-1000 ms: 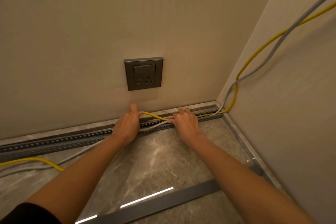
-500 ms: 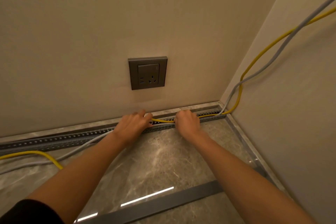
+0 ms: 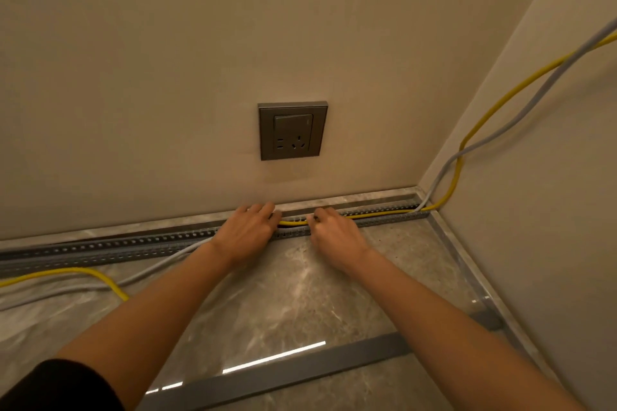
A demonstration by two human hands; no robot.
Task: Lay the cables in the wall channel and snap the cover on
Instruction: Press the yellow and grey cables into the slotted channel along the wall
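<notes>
While both hands sit just below the wall socket, the yellow cable lies in the channel between them. The left hand presses it down with flat fingers. The right hand pinches it with curled fingers. Well below the socket, the long grey cover lies on the floor.

Left hand, right hand on yellow cable along slotted channel

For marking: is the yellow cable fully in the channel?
Partly: yellow cable sits in the channel right of the right hand, but on the floor leftward.
</notes>
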